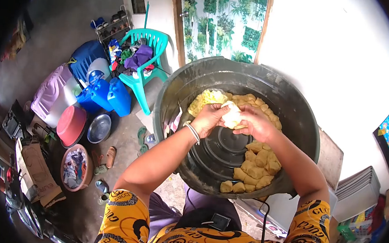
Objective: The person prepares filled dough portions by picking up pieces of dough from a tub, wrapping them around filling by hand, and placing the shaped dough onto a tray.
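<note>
A piece of pale yellow dough is held between my two hands over a big black round basin. My left hand, with a light bangle at the wrist, pinches its left side. The fingers of my right hand are closed on its right side. Lumps of yellow dough lie in a cluster at the basin's near right, and more line the far right wall. A crumbly yellow heap sits at the far left inside, partly hidden by my left hand.
A green plastic chair piled with clothes stands beyond the basin's left. Blue jugs, a red tub, a metal bowl and a laundry basin are on the left floor, near scattered slippers. A patterned door is behind.
</note>
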